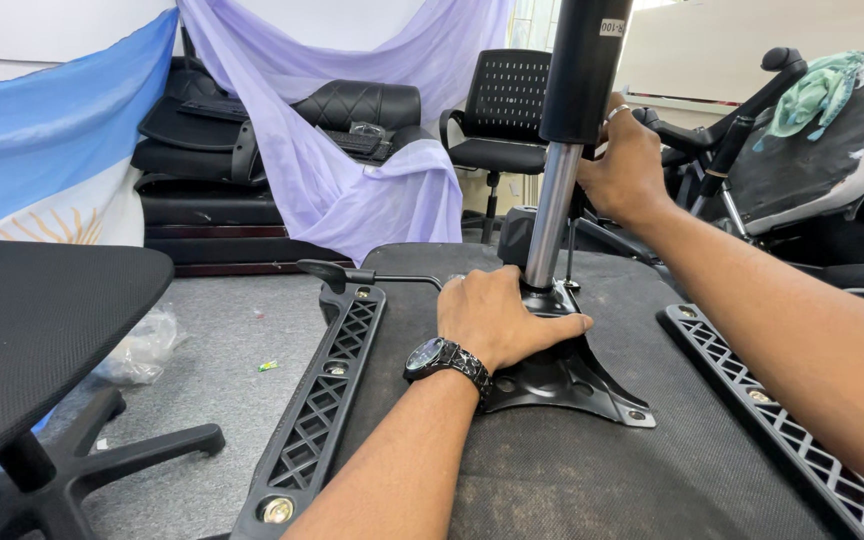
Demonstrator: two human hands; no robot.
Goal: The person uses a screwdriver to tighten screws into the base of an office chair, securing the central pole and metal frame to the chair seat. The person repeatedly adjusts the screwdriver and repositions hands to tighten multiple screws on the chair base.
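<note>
Gas cylinder stands upright between my hands: left hand flat on its base plate, right hand gripping the column.

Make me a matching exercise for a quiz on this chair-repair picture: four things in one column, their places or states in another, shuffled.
Things:
1. left hand
2. right hand
3. gas cylinder
4. wristwatch

Places or states:
A. stands upright from the mechanism plate
B. worn on the left wrist
C. pressed flat on the plate at the cylinder's foot
D. raised beside the cylinder's upper part

Pairs: 1-C, 2-D, 3-A, 4-B
</note>
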